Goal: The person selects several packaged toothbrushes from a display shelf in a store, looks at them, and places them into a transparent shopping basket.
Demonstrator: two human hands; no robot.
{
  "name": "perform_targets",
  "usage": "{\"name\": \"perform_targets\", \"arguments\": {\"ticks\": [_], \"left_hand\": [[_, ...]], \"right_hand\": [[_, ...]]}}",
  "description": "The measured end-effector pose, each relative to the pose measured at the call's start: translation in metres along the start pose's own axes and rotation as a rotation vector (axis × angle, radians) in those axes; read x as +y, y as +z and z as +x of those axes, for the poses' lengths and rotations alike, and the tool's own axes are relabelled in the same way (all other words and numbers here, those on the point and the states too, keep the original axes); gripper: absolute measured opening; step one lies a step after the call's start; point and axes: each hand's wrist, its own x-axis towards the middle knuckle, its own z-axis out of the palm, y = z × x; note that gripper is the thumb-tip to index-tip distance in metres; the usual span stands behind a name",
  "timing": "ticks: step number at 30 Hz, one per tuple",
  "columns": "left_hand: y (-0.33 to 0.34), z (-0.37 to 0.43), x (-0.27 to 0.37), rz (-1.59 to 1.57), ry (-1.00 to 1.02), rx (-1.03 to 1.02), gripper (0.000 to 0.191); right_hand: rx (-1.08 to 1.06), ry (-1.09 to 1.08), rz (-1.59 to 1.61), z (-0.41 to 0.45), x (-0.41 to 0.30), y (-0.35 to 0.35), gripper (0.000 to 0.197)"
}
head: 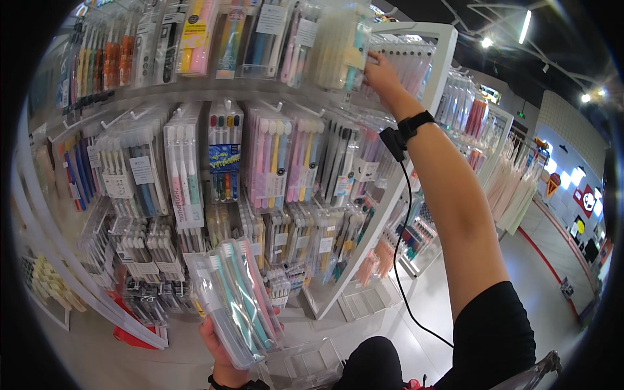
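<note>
In my left hand [217, 343], low in the picture, are clear packs of toothbrushes [239, 302] with grey, teal and pink handles. The packs are tilted, brush heads up, and hide part of my fingers. High on the rack, my right hand [382, 75] grips the right edge of a clear toothbrush pack [357, 58] at the end of the top row. Some of its fingertips are hidden by the pack. More cream-coloured toothbrushes [331, 48] hang just left of it. Below hangs a row of packs with pink, yellow and blue toothbrushes [270, 161].
White hooks [273, 107] stick out from the rack. A white frame post [358, 248] stands at its right side. Clear trays [302, 365] lie on the floor near my knee [373, 365]. A black cable [402, 287] hangs from the device on my right wrist [392, 142].
</note>
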Motion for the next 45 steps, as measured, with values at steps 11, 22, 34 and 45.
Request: {"name": "perform_targets", "arguments": {"ticks": [11, 22, 34, 45], "left_hand": [[-0.017, 0.016, -0.006, -0.107, 0.008, -0.042, 0.096], [-0.008, 0.012, -0.01, -0.163, -0.036, -0.038, 0.095], [0.002, -0.002, -0.01, -0.127, -0.016, -0.096, 0.091], [-0.008, -0.025, -0.01, -0.099, -0.116, -0.252, 0.079]], "right_hand": [[-0.343, 0.177, 0.227, -0.014, -0.012, 0.035, 0.047], [-0.156, 0.189, 0.397, -0.043, -0.034, -0.01, 0.026], [-0.113, 0.134, 0.493, -0.093, -0.093, -0.032, 0.027], [-0.298, 0.268, 0.66, -0.185, -0.149, -0.017, 0.032]]}}
